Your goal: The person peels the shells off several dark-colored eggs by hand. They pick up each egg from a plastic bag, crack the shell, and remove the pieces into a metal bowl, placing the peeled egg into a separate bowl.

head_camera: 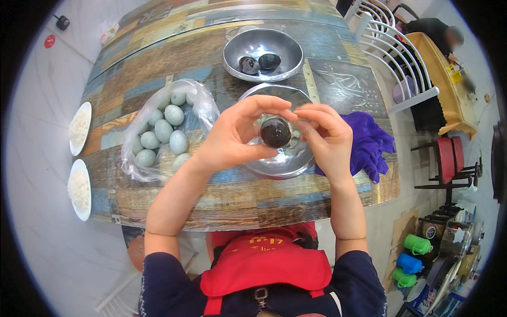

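My left hand (233, 130) curls its thumb and fingers around a dark preserved egg (275, 133), whose bared surface is glossy and almost black. Close against the egg's right side, my right hand (326, 132) has its thumb and fingertips bent together; whether a bit of shell is between them is hidden. Below both hands is a metal bowl (257, 169) with pale eggshell pieces (295, 140) in it. Behind it, a second metal bowl (263, 39) holds two dark eggs (269, 61). On the left, several pale blue-green eggs (163, 131) lie in an opened clear plastic bag (132, 154).
A purple cloth (366, 142) lies right of the near bowl on the wood-patterned table (222, 202). Two white plates of white food, one holding a pale heap (79, 189), sit at the left edge. Beyond the table are a white railing (414, 101), red chair (445, 160) and person (431, 33).
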Motion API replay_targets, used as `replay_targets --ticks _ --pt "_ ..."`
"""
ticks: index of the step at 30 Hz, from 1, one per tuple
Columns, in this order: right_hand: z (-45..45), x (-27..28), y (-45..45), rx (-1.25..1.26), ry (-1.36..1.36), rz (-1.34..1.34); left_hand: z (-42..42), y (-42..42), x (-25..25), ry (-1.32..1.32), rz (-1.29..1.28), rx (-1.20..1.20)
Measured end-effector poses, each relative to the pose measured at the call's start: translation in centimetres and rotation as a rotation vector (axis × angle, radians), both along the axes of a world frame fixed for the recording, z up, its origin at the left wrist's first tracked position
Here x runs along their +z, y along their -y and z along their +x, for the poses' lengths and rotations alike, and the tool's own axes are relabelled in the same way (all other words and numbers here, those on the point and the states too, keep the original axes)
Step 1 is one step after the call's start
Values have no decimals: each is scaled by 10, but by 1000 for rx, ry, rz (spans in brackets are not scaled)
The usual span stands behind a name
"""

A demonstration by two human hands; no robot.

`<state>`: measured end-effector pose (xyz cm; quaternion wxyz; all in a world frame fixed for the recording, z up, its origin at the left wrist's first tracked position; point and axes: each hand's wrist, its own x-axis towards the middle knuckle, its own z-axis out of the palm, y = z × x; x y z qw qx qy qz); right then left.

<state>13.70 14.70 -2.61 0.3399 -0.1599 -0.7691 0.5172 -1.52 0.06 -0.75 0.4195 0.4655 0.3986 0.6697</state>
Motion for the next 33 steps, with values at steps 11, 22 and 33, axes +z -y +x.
replay_targets --ticks 11,22,33 --pt "4 3 7 366 -71 -595 1 1 4 -741 59 297" --pt "1 -1 11 293 -168 -522 -4 6 17 -645 -56 257" --pt "-3 5 15 43 -193 192 2 5 4 -156 -199 271"
